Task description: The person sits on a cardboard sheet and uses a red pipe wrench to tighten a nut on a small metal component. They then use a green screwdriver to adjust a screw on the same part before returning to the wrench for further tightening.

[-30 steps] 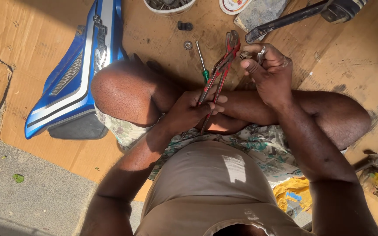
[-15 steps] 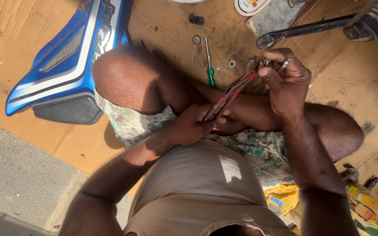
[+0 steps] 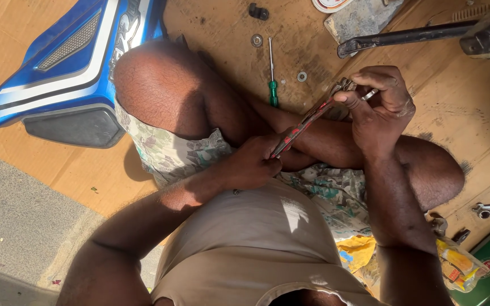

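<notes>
While the person sits cross-legged on the flattened brown cardboard sheet (image 3: pixel 24 51), the work goes best if both forearms rest on the knees so the tool and the part stay steady against each other.

Largest in view, at ten o'clock, lies the glossy blue plastic motorcycle side panel (image 3: pixel 69 68) with white stripes and a matte black lower edge; it is smooth and curved. At one o'clock a long black metal lever bar (image 3: pixel 404 38) lies flat, dull and slightly scuffed. Near centre, the red-handled steel pliers (image 3: pixel 307 120) slant from six toward one o'clock, their grips worn and grimy.

The left hand (image 3: pixel 253 164) wraps the handles, fingers pressed together around them; a firm, even squeeze would keep the nose from slipping. The right hand (image 3: pixel 378 107) sits at the pliers' tip, thumb and forefinger pinching a small bright metal pin (image 3: pixel 370 94), other fingers curled. Holding that pin close to its end, square to the nose, should give the cleanest grip.

At twelve o'clock lies a thin green-handled screwdriver (image 3: pixel 272 76), slim steel shaft, and just right of it a small round metal washer (image 3: pixel 301 76).
</notes>
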